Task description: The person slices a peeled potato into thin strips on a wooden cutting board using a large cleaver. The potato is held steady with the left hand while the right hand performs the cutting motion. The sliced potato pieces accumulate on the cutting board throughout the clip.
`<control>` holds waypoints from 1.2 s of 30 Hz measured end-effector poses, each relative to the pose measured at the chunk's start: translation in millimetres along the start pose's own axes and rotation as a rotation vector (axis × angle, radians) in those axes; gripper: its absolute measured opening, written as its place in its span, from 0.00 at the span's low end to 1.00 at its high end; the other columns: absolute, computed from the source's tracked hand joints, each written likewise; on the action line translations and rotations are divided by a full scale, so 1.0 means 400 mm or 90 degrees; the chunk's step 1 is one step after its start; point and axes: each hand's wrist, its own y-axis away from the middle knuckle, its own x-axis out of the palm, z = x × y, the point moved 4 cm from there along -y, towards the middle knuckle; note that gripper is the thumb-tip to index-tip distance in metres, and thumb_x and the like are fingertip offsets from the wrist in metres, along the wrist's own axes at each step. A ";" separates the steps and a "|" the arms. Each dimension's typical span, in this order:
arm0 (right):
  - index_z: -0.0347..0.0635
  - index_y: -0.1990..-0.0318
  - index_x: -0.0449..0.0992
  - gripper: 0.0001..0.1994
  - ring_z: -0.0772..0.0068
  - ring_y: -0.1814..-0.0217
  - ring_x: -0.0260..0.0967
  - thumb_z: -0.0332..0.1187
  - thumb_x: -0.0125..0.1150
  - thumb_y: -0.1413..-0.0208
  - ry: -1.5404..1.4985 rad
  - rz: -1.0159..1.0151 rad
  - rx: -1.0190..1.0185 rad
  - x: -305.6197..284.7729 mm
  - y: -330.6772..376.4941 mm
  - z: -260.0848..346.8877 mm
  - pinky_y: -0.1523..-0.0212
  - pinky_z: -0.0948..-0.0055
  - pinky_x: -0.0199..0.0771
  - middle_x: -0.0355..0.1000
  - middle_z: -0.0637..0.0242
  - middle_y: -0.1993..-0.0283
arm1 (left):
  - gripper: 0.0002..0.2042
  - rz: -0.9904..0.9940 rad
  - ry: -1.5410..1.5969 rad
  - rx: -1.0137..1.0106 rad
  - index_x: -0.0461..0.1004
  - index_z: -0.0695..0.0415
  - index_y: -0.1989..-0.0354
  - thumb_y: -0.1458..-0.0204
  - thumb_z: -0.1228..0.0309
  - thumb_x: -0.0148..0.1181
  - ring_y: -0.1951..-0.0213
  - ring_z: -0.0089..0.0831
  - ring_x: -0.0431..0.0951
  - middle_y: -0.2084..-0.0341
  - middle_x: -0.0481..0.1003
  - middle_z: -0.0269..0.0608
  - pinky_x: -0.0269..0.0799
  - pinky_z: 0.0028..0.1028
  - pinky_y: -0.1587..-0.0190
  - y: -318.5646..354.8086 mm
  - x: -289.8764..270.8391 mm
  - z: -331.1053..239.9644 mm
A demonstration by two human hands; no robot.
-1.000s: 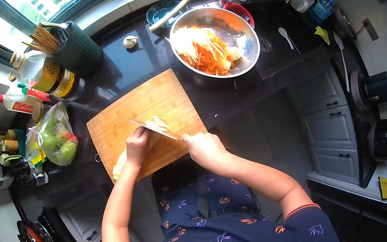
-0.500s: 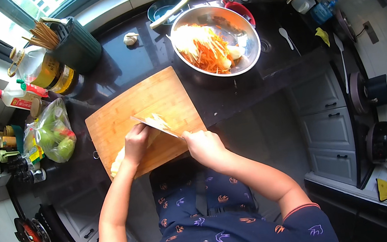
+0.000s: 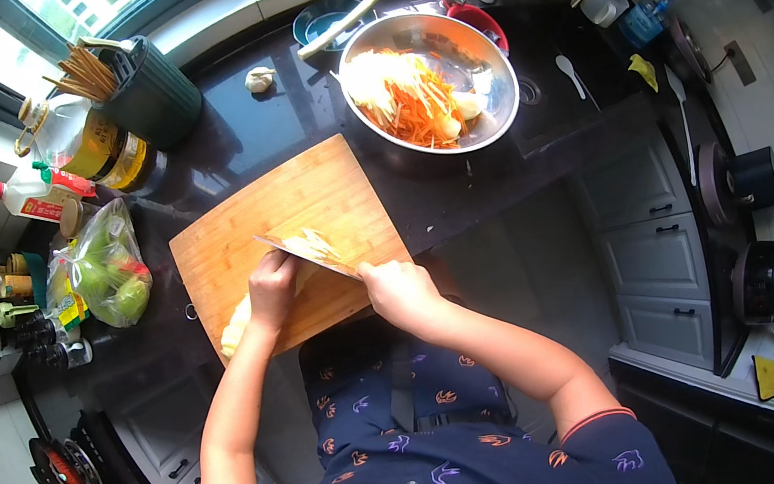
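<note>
1. Steel bowl [image 3: 481,50], beyond and right of cutting board [image 3: 328,185]: orange and pale shreds [image 3: 423,115].
2. On cutting board: pale strips [image 3: 319,240] beside knife [image 3: 313,252]; right hand [image 3: 402,292] grips its handle, left hand [image 3: 271,291] curled, hold unclear.
3. Under cutting board: black counter [image 3: 241,149].

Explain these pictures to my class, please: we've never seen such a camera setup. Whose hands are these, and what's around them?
There's no machine, just one person's bare hands. A wide fisheye camera on their head looks down, so straight edges bend. The right hand holds a knife over a wooden cutting board. The left hand is beside the blade, largely hiding what's beneath it. Farther away are a metal bowl containing orange and pale shreds, and a garlic bulb. A bag of green produce lies left.
</note>
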 end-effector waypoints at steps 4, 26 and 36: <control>0.40 0.64 0.73 0.05 0.43 0.72 0.78 0.29 0.51 0.39 0.005 -0.025 -0.008 0.009 -0.009 0.011 0.70 0.49 0.79 0.76 0.47 0.76 | 0.07 -0.011 0.013 -0.002 0.82 0.56 0.68 0.56 0.79 0.65 0.66 0.40 0.81 0.70 0.79 0.41 0.79 0.34 0.66 -0.008 -0.008 -0.011; 0.40 0.61 0.75 0.06 0.44 0.70 0.79 0.29 0.51 0.39 -0.009 -0.010 -0.029 -0.041 0.005 0.034 0.67 0.49 0.80 0.77 0.46 0.74 | 0.09 -0.010 0.032 -0.007 0.83 0.56 0.65 0.57 0.79 0.66 0.66 0.40 0.81 0.70 0.79 0.41 0.79 0.34 0.64 0.002 -0.011 -0.005; 0.39 0.59 0.76 0.09 0.41 0.68 0.78 0.31 0.50 0.37 -0.018 0.010 -0.005 0.019 -0.031 0.011 0.66 0.48 0.79 0.77 0.45 0.73 | 0.09 -0.015 0.049 -0.016 0.83 0.58 0.65 0.55 0.80 0.65 0.66 0.42 0.81 0.69 0.80 0.44 0.79 0.36 0.64 -0.008 -0.018 -0.016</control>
